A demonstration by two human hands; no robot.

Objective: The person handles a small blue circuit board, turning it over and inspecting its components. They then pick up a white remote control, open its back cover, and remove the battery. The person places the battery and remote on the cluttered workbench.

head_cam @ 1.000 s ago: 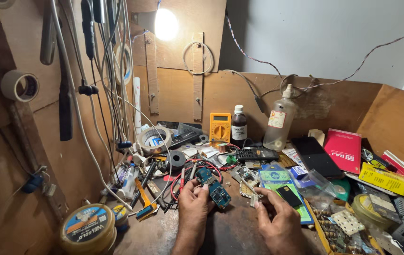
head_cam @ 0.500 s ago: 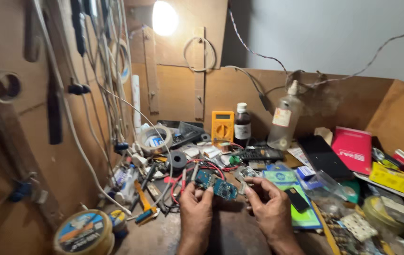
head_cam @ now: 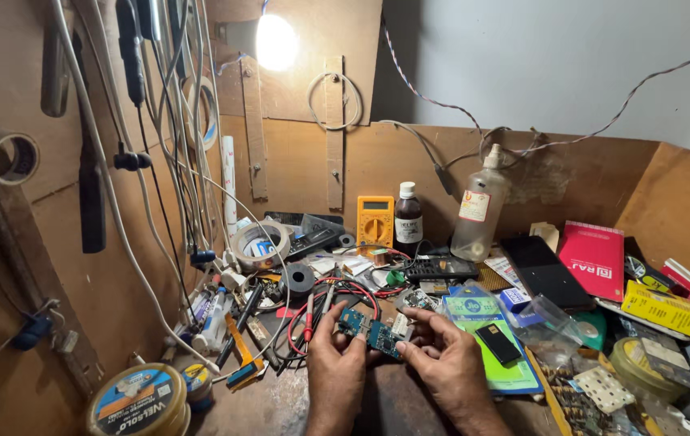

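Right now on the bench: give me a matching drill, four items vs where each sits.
Items:
1. circuit board
2. yellow multimeter
3. red booklet
4. round tin

Places:
A. bottom-left corner of the bench
B. right side, beside a black tablet
C. held between left hand and right hand
D. against the back board, left of a dark bottle

Pairs: 1-C, 2-D, 3-B, 4-A

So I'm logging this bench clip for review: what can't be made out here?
Head view only:
- Circuit board: its underside and both ends are covered by the left hand and right hand; its parts are too small to identify.
- Round tin: cut off by the bottom edge.
- Wall around the lamp: washed out by glare.
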